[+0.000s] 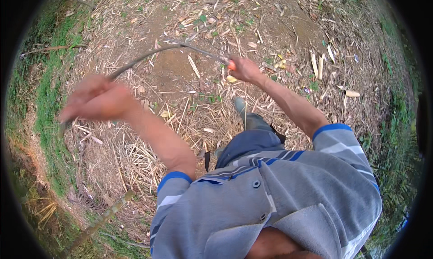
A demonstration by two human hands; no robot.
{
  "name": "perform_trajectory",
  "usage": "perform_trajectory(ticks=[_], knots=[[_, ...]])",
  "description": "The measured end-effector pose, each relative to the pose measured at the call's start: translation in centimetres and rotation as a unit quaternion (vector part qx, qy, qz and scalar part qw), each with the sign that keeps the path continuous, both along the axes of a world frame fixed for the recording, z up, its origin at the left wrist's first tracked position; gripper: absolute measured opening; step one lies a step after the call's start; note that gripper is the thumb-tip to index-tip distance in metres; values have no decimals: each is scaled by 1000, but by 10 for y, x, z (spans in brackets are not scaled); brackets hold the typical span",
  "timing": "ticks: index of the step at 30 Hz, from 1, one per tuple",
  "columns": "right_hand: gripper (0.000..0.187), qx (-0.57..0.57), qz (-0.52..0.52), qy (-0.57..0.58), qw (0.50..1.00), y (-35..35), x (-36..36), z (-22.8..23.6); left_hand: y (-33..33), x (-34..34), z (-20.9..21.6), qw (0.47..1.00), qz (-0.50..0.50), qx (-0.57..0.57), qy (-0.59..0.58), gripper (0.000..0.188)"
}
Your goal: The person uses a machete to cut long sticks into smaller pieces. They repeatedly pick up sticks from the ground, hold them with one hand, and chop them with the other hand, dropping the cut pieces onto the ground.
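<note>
Over brown soil (173, 64), our left hand (100, 99) clamped a slim, springy-looking brown stick (136, 61), our right (246, 70) a grey knife's (206, 53) orange handle (232, 65).

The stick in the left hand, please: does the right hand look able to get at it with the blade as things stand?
Probably yes: the right hand grips the orange handle, and the blade already appears to meet the stick, with nothing visible in between.
</note>
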State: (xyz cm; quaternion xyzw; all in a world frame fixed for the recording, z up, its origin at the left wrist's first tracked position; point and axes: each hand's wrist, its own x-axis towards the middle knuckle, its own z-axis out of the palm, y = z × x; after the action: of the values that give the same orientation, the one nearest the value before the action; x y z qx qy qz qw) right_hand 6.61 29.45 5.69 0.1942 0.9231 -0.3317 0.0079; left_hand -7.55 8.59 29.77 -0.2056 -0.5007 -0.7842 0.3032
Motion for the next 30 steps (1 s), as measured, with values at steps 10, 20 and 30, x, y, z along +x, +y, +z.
perform_trajectory(ticks=[10,20,30], knots=[[35,-135,-60,78,986,-69,59,84,-9,23,-37,996,-7,5,-89,55],[36,-41,41,-297,953,-7,168,-129,-185,-66,151,990,-83,94,63,63],[22,-262,-369,-186,872,-13,241,-144,-283,-119,149,954,-173,184,159,61]])
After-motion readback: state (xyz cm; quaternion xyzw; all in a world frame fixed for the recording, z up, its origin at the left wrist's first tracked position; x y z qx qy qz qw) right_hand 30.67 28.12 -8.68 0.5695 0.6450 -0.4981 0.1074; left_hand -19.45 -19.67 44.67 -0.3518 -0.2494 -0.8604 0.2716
